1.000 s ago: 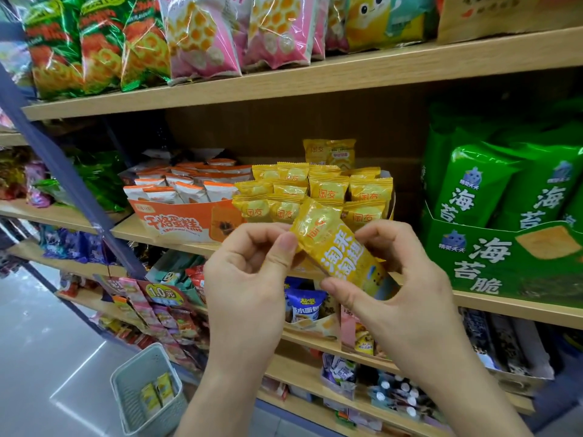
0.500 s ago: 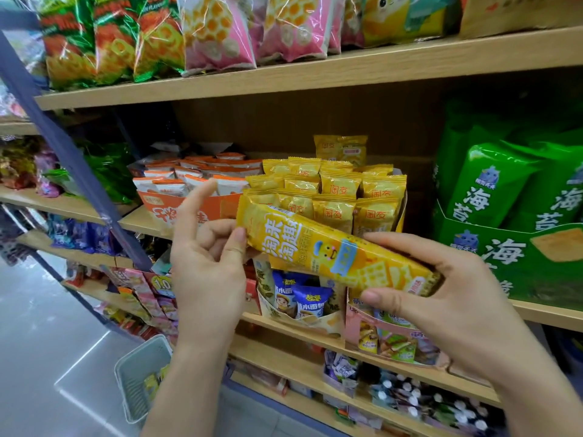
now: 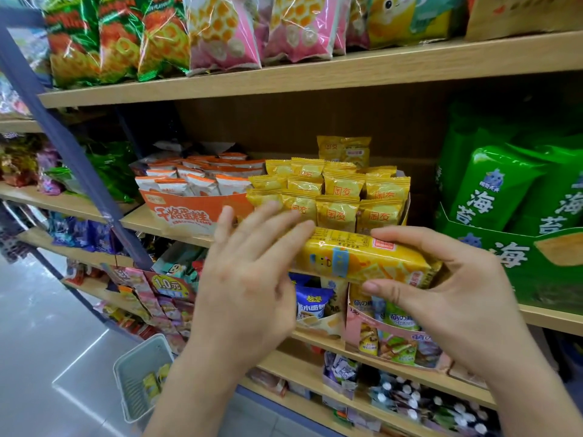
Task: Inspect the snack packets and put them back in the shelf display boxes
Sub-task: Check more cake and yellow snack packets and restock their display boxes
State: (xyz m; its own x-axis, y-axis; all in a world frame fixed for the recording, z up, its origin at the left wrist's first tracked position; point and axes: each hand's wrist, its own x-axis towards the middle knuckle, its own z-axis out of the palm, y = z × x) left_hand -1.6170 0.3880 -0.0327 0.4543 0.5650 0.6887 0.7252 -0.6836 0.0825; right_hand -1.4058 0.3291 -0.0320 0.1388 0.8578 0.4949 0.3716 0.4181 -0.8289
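Probably light, slick film with brittle crackers inside: right hand (image 3: 457,298) pinches yellow packet (image 3: 362,258) at its right end; left hand (image 3: 249,279) is spread flat by the left end, gripping nothing. Best held gently by the ends.

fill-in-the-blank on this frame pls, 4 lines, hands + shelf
1. The right hand pinches the long yellow packet between its fingers and ____.
2. The left hand, fingers straight, covers that packet's ____ end.
3. The display box left of the small yellow packets is coloured ____.
4. The large packs on the right of that shelf are ____.

Missing words: thumb; left; orange; green.
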